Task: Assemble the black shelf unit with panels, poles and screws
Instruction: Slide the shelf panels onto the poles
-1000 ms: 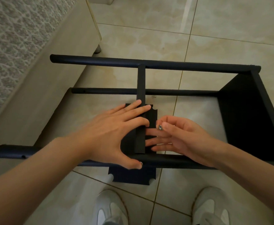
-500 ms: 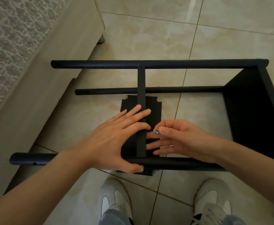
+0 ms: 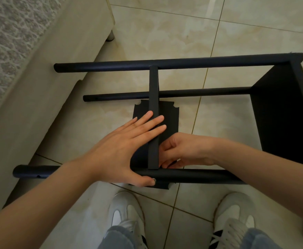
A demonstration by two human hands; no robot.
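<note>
Flat left hand [image 3: 118,150] presses the panel [image 3: 153,105], which hides whether the curled right hand [image 3: 188,150] grips anything.

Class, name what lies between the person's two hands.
In the head view, the narrow edge of the black panel runs between the left hand and the right hand; the left fingers lie across it.

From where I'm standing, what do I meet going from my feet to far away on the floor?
Shoes → near pole → thin pole → far pole → couch leg.
</note>
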